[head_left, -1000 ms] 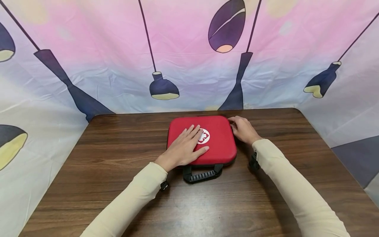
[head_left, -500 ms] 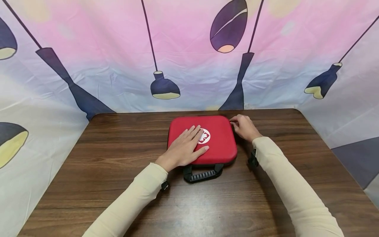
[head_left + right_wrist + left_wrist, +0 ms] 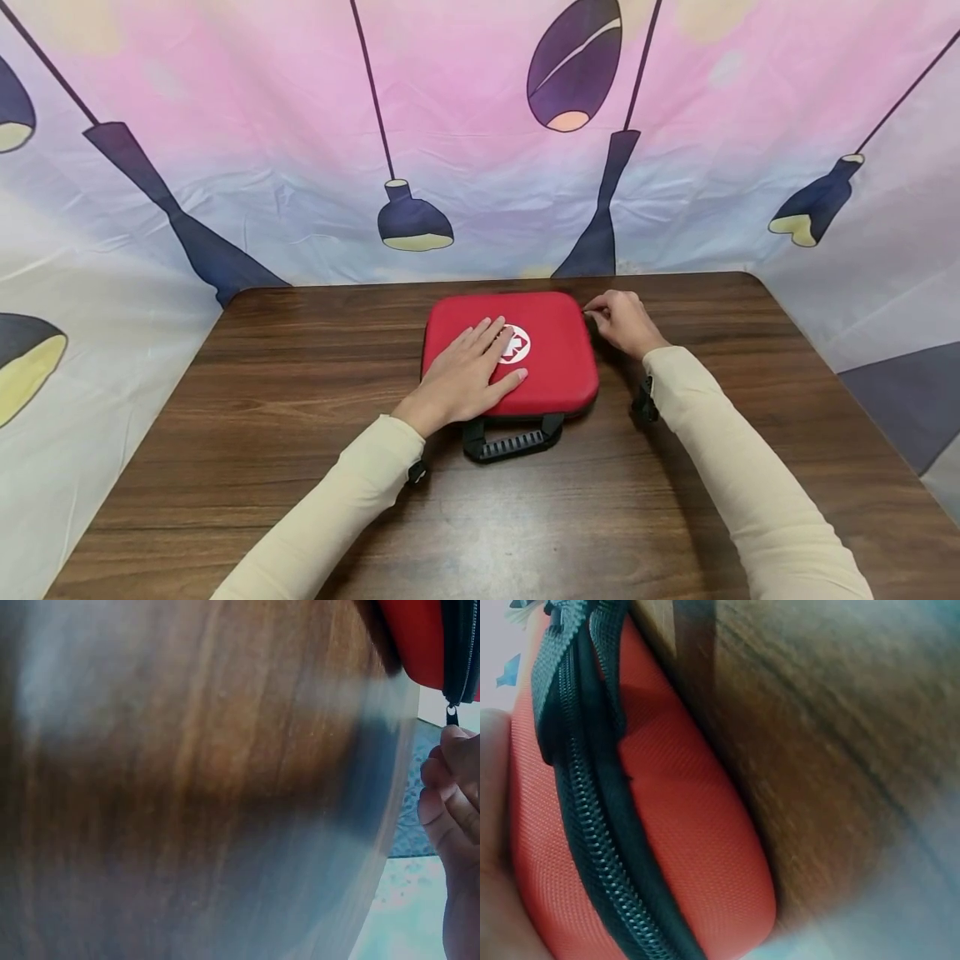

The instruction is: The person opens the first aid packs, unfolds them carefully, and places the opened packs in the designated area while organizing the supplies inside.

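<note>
A red first aid case [image 3: 555,358] with a white emblem lies flat on the table, its black carry handle [image 3: 512,446] toward me. My left hand [image 3: 461,375] rests on the lid with fingers spread, partly covering the emblem. At the case's far right corner, my right hand [image 3: 624,323] pinches the zipper pull [image 3: 451,714] between thumb and finger. In the left wrist view, the zipper [image 3: 604,855] runs closed along the case's side, beneath the handle straps [image 3: 607,667].
The brown wooden table [image 3: 300,400] extends on every side of the case. Behind it hangs a pastel cloth backdrop [image 3: 480,150] printed with dark lamps, close to the table's back edge.
My right hand has shifted slightly right, away from the case's corner, and its fingers have drawn into a pinch. My left hand stays in place on the lid.
</note>
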Demonstrator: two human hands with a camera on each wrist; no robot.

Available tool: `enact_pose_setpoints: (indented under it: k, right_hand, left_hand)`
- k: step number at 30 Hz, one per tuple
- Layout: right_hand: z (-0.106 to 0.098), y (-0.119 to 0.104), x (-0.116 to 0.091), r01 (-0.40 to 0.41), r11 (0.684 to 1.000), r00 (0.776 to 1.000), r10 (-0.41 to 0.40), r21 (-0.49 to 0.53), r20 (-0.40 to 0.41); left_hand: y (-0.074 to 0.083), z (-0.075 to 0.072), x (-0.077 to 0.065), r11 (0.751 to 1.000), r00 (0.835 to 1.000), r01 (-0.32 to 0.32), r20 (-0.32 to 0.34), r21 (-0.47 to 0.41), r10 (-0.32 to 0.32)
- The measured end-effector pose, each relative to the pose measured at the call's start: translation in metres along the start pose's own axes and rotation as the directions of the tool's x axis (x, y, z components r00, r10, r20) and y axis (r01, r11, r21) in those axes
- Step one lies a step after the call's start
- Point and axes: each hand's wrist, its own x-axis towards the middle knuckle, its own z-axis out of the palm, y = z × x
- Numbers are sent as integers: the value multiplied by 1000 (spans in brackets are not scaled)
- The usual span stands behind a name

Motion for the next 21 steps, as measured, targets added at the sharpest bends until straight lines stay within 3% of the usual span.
enact_pose_setpoints:
  k: [9,21]
  right_hand:
    - [2,-3,2,67,997,998,-68,-46,-17]
    - [-4,-5,-5,66,996,998,-66,-54,-2]
  left_hand:
    - [2,3,0,999,999,32,-5,22,-31]
    - [5,2,0,999,999,43,4,23,-44]
